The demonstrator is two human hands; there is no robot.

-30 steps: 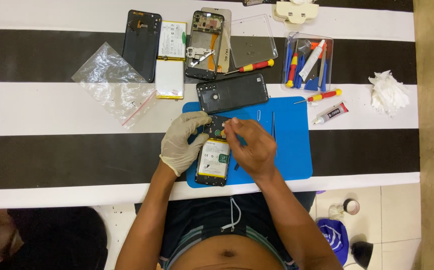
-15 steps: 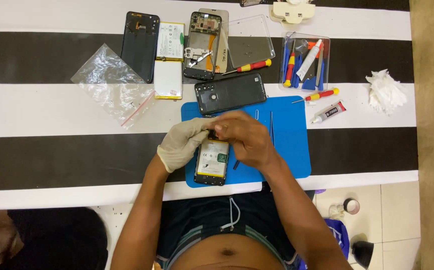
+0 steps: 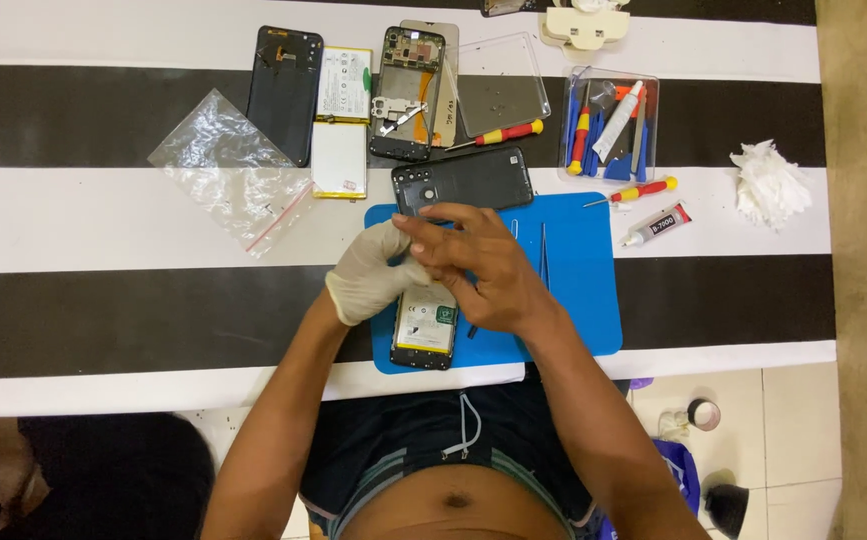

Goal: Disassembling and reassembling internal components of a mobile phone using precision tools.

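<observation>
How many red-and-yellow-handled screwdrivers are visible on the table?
3: one screwdriver beside the clear cover, one right of the dark back cover, one inside the clear tray; more may be hidden there.

Black-white striped table (image 3: 103,300); pale tiled floor (image 3: 793,430); even indoor light.
</observation>
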